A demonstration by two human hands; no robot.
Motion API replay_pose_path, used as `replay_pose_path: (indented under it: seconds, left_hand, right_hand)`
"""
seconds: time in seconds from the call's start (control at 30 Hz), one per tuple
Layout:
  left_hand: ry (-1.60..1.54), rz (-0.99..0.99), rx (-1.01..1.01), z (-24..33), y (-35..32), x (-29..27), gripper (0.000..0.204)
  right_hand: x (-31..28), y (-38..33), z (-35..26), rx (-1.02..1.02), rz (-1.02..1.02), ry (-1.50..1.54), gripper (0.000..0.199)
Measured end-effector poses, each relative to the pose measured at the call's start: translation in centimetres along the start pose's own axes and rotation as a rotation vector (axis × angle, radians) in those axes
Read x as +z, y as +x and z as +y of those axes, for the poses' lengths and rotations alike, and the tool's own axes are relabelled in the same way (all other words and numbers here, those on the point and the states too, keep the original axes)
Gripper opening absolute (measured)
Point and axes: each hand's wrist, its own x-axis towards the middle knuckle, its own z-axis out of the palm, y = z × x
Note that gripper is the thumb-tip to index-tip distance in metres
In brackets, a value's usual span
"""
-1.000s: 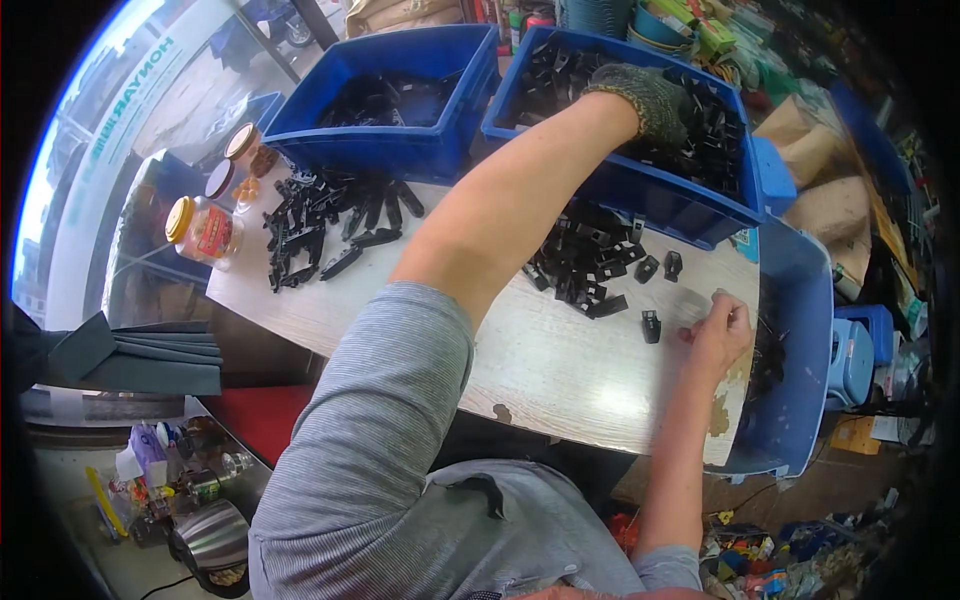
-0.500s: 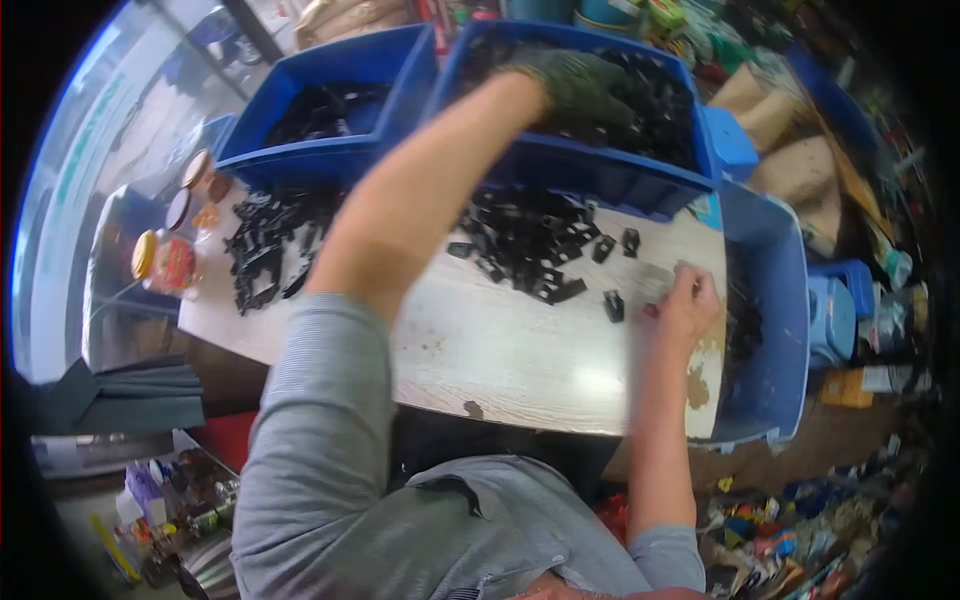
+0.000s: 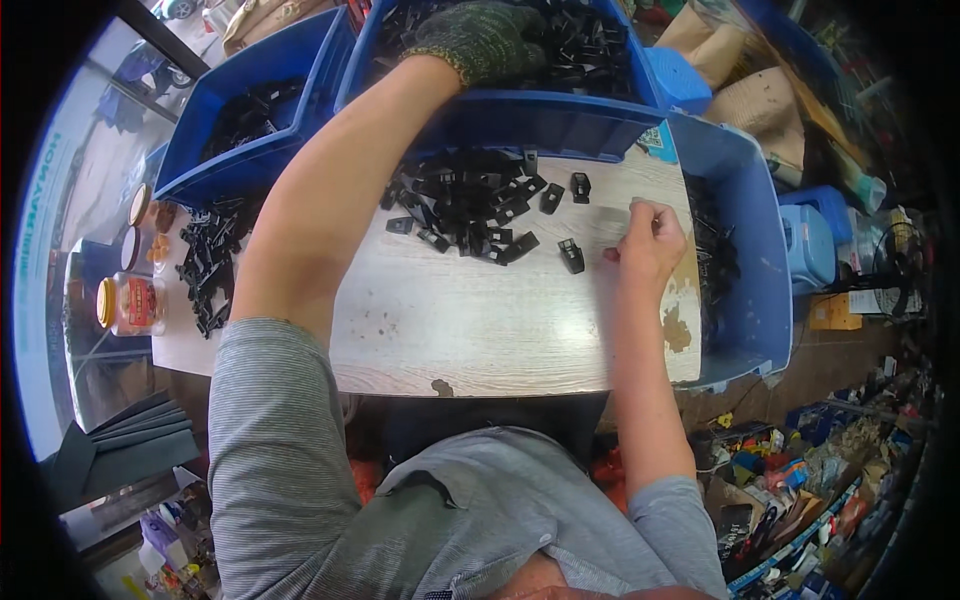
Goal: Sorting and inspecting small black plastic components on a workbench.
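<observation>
My left hand (image 3: 480, 35), in a dark knit glove, reaches far out into the middle blue bin (image 3: 540, 115) and rests on the black plastic parts inside; its fingers are hidden among them. My bare right hand (image 3: 650, 240) lies on the pale wooden table (image 3: 480, 330) near its right edge, fingers curled in, with nothing visible in it. A heap of black plastic clips (image 3: 465, 205) lies on the table between my arms. One loose clip (image 3: 571, 256) sits just left of my right hand.
A second blue bin (image 3: 200, 170) with black parts stands at the far left, a third (image 3: 750, 250) against the table's right edge. More black parts (image 3: 210, 270) and a lidded jar (image 3: 130, 305) sit on the table's left end. Cluttered floor lies to the right.
My left hand stays in the middle bin. My right hand has stayed near the table's right edge, its fingers curling in. The view has shifted with my head.
</observation>
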Motion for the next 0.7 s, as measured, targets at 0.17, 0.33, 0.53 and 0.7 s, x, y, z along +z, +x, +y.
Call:
replay_pose_path:
  seconds: [0.17, 0.33, 0.53, 0.7]
  left_hand:
    - [0.050, -0.069, 0.027, -0.8, 0.5, 1.1, 0.056]
    - [-0.012, 0.179, 0.008, -1.8, -0.1, 2.8, 0.051]
    - [-0.034, 0.335, 0.101, -2.0, -0.2, 3.1, 0.044]
    - [-0.045, 0.355, 0.006, -2.6, 0.7, 3.1, 0.045]
  right_hand:
    - [-0.2, 0.0, 0.4, -0.029, 0.011, 0.008, 0.022]
    - [0.0, -0.1, 0.2, -0.041, 0.017, -0.016, 0.021]
    - [-0.3, -0.1, 0.3, -0.037, -0.010, 0.000, 0.019]
    - [-0.1, -0.1, 0.1, -0.071, 0.009, 0.004, 0.022]
